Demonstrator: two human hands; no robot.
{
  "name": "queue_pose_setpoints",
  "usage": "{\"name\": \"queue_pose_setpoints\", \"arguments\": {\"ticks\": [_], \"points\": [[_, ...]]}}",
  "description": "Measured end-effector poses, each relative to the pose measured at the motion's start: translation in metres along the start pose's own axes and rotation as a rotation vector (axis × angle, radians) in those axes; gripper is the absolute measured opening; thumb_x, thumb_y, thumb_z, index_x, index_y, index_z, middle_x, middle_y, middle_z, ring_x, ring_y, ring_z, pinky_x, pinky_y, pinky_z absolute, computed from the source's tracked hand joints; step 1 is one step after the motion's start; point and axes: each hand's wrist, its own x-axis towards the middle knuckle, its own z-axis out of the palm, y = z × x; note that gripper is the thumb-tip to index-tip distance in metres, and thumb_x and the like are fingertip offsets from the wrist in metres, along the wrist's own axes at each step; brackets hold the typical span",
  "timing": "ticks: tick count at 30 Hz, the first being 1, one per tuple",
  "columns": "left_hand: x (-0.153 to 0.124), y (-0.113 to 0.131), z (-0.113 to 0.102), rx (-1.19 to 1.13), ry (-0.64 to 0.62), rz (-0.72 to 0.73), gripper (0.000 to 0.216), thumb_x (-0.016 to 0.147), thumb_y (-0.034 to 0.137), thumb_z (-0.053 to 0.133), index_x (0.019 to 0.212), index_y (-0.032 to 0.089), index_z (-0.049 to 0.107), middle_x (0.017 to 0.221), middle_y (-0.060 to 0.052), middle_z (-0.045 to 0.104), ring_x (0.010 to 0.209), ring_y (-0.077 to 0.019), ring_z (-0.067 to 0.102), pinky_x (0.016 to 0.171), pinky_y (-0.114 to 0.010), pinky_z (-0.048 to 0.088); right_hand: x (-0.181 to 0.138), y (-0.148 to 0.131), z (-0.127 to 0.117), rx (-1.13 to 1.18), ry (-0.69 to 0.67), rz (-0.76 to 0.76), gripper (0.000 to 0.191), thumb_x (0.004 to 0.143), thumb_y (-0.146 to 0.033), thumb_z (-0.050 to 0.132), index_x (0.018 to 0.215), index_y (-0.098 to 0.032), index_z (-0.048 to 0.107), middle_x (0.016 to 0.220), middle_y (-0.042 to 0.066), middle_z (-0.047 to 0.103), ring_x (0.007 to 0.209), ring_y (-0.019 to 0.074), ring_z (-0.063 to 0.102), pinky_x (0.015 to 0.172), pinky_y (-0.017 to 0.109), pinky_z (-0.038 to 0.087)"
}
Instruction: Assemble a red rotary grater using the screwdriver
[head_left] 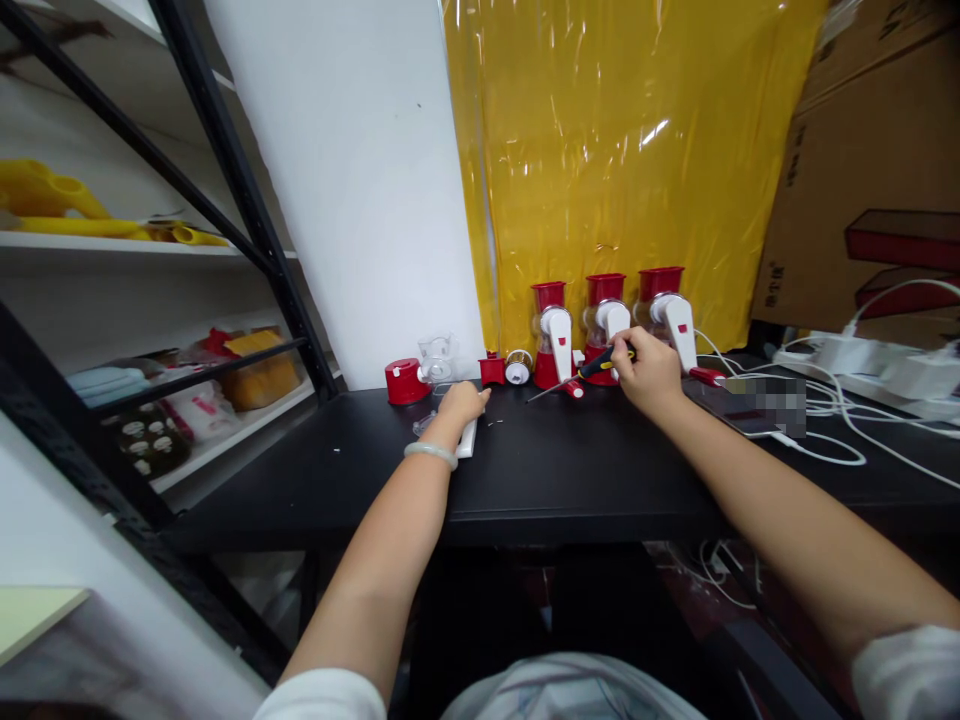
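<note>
My right hand [649, 372] is closed round a screwdriver [581, 376] with a black and yellow handle, its shaft pointing left and down toward the black table [570, 470]. My left hand [463, 402] rests on the table with fingers curled over a white flat part [468, 437], close to some small screws [493, 423]; whether it grips anything is hidden. Three red and white crank grinders [609, 322] stand in a row just behind my right hand. A red lid [406, 381], a clear plastic part [437, 358] and a small red piece [493, 369] lie near my left hand.
A yellow plastic sheet [622, 150] hangs behind the table. Cardboard boxes [870, 170] stand at the right, above power strips and white cables [847, 400]. A black metal shelf rack [225, 200] with yellow parts and bags stands at the left. A phone [750, 415] lies right of my hand.
</note>
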Motion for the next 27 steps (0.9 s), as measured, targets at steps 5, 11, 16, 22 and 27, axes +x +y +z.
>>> {"name": "queue_pose_setpoints", "arguments": {"ticks": [5,11,16,22,27], "points": [[-0.005,0.001,-0.003,0.027,-0.017,0.014,0.041,0.093,0.047,0.054,0.099,0.011,0.074,0.108,-0.021,0.075,0.107,-0.0299,0.069,0.091,-0.034,0.051,-0.001,-0.007,-0.002,-0.077,-0.041,-0.113,0.023,0.094,-0.031,0.046,0.085,-0.020,0.063,0.081,0.008,0.070,0.076,0.0207,0.062,0.070,0.030,0.043],[-0.016,0.006,-0.024,-0.041,0.305,0.062,0.040,0.096,0.043,0.046,0.117,0.018,0.069,0.125,-0.016,0.068,0.117,-0.0296,0.063,0.097,-0.038,0.049,0.004,-0.018,-0.013,-0.167,-0.278,-0.053,0.031,0.098,-0.034,0.039,0.095,-0.020,0.067,0.094,0.011,0.071,0.092,0.0244,0.061,0.082,0.033,0.043],[0.000,-0.009,-0.060,0.004,0.450,-0.007,0.036,0.095,0.036,0.048,0.116,0.018,0.071,0.124,-0.016,0.067,0.119,-0.0316,0.059,0.103,-0.041,0.046,0.010,-0.029,-0.024,-0.192,-0.446,-0.116,0.035,0.100,-0.039,0.038,0.101,-0.019,0.068,0.102,0.013,0.071,0.099,0.0257,0.060,0.081,0.033,0.042],[0.040,-0.046,-0.087,0.187,0.411,0.046,0.042,0.092,0.028,0.052,0.132,0.021,0.062,0.138,-0.012,0.061,0.129,-0.0304,0.052,0.105,-0.041,0.045,0.012,-0.043,-0.029,-0.241,-0.610,-0.327,0.039,0.100,-0.046,0.039,0.100,-0.018,0.066,0.095,0.013,0.070,0.093,0.0251,0.060,0.071,0.031,0.038],[0.057,-0.058,-0.080,0.264,0.305,0.084,0.047,0.091,0.035,0.056,0.136,0.023,0.060,0.139,-0.012,0.062,0.130,-0.0319,0.053,0.103,-0.043,0.046,0.006,-0.060,-0.027,-0.285,-0.832,-0.431,0.036,0.098,-0.048,0.044,0.107,-0.019,0.062,0.096,0.012,0.071,0.086,0.0245,0.065,0.063,0.029,0.036]]}}
